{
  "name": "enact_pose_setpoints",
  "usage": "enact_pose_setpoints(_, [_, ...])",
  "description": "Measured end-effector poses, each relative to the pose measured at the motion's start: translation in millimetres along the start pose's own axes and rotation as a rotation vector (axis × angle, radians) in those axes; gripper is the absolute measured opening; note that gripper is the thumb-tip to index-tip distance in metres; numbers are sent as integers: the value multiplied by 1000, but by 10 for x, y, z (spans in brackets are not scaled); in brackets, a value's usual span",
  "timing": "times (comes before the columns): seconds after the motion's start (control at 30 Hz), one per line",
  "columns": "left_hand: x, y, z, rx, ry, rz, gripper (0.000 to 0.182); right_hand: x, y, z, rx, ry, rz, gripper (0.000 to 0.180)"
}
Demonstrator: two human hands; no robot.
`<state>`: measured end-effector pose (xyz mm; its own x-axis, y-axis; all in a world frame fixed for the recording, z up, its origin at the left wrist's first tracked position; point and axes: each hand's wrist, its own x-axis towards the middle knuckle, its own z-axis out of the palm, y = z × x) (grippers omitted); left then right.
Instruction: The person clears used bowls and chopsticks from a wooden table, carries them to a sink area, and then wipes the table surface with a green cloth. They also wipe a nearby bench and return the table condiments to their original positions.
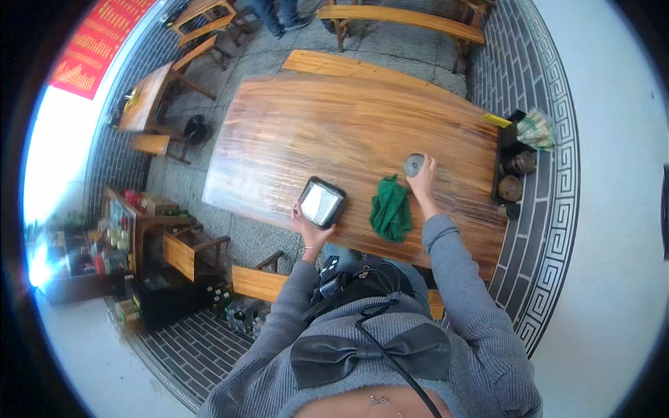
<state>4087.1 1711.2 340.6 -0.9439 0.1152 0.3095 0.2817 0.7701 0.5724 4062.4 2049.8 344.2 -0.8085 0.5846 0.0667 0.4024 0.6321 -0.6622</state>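
My left hand [309,230] grips the near left side of a black square container [322,202] with a white top or contents, perhaps a tissue holder. It is at the near edge of the wooden table [334,125]; I cannot tell whether it rests on the wood. My right hand [424,180] has its fingers around a small round greyish object [414,164], maybe a glass jar or a lid. A crumpled green cloth [391,209] lies on the table between my hands, nearer the right one.
A dark condiment rack [499,162] with lidded jars [509,188] and packets [535,129] lines the right table edge by a tiled wall [515,256]. Benches [360,68] stand on the far side. A smaller table [149,99] is at left; a person's legs [277,15] show at the back.
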Motion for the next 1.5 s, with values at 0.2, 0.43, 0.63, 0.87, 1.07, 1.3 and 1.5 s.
enact_pose_setpoints(0.2, [-61, 94, -64, -116, 2, -69, 118, 73, 125, 328, -20, 46, -125, 80])
enact_pose_setpoints(0.43, [19, 63, 78, -73, -87, -65, 122, 108, 71, 343, 112, -76, -75, 97])
enact_pose_setpoints(0.63, [-111, -201, 64, 96, -249, -190, 131, -364, 240, -365, 502, 352, 121, 81])
enact_pose_setpoints(0.87, [20, 397, -204, 9, -65, 116, 93, -853, 1591, -1446, 733, 784, 913, 65])
enact_pose_setpoints(1.07, [246, 824, -135, -57, 4, 282, 72, -491, 1556, -1554, 226, 669, 949, 75])
enact_pose_setpoints(1.3, [257, 1045, -82, -81, -73, 332, 62, -449, 1845, -1456, 156, 831, 811, 57])
enact_pose_setpoints(1.5, [192, 1075, 187, -222, -623, 241, 62, -733, 1039, -1219, 358, 615, 524, 37])
